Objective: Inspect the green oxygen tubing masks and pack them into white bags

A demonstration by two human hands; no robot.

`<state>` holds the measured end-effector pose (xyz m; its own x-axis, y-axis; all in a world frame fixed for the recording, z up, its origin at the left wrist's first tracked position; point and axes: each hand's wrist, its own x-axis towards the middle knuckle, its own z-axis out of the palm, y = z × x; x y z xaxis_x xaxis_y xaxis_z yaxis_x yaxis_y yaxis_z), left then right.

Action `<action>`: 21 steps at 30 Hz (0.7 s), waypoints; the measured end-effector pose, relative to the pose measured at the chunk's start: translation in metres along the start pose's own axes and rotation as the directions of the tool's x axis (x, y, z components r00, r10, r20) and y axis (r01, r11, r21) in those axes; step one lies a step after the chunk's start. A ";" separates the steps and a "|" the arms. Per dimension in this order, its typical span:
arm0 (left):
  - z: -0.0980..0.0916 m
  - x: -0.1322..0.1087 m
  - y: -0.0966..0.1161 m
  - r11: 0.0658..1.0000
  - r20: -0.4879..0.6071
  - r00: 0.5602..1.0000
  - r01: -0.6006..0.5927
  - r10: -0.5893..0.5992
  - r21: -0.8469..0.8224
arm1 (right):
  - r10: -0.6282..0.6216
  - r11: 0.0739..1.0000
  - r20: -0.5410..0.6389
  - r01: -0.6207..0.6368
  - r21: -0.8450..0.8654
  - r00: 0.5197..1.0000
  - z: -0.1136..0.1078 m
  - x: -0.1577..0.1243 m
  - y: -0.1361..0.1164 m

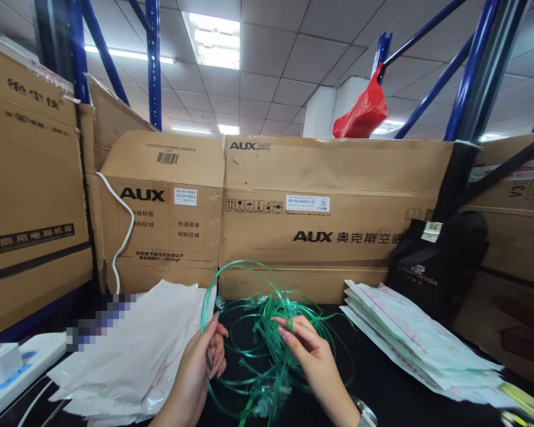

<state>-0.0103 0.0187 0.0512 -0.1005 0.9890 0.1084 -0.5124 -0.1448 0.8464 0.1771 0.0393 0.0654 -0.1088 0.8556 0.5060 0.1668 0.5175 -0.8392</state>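
My left hand (pixel 210 350) is closed around a loop of thin, clear green tubing (pixel 206 305), which arches up and over toward the right. My right hand (pixel 306 344) pinches the other end of that arch between thumb and fingers, with a green strand across the fingers. Between and behind both hands a tangled heap of the same tubing (pixel 273 338) lies on the black table. Clear plastic end pieces (pixel 263 398) show at the heap's near side, their exact kind too small to tell. A watch sits on my right wrist.
White plastic packets (pixel 137 344) lie left of the heap, printed paper-like packets (pixel 418 344) to the right. A power strip (pixel 26 367) is at far left. AUX cardboard boxes (pixel 293 172) wall off the back. A black bag (pixel 431 267) stands right, below a hanging red bag (pixel 362 110).
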 end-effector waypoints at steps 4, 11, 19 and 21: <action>-0.002 0.002 0.003 0.994 -0.131 0.986 -0.101 0.107 0.052 | 0.063 0.996 -0.018 -0.062 0.060 0.998 0.000 -0.001 -0.001; -0.005 0.005 0.012 0.996 -0.150 0.984 -0.091 0.092 0.012 | 0.193 0.925 -0.267 -0.085 0.370 0.944 -0.016 0.010 0.004; -0.002 0.002 0.026 0.972 0.147 0.968 0.218 -0.205 -0.083 | 0.275 0.829 -0.032 -0.220 0.514 0.961 -0.018 0.013 0.003; -0.008 0.006 0.033 0.966 0.096 0.968 0.240 -0.231 -0.094 | 0.267 0.838 0.065 -0.265 0.478 0.961 -0.017 0.013 0.004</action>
<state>-0.0343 0.0198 0.0757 0.1033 0.9938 -0.0403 -0.5991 0.0945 0.7951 0.1928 0.0531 0.0719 -0.1241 0.9605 0.2492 -0.2996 0.2032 -0.9322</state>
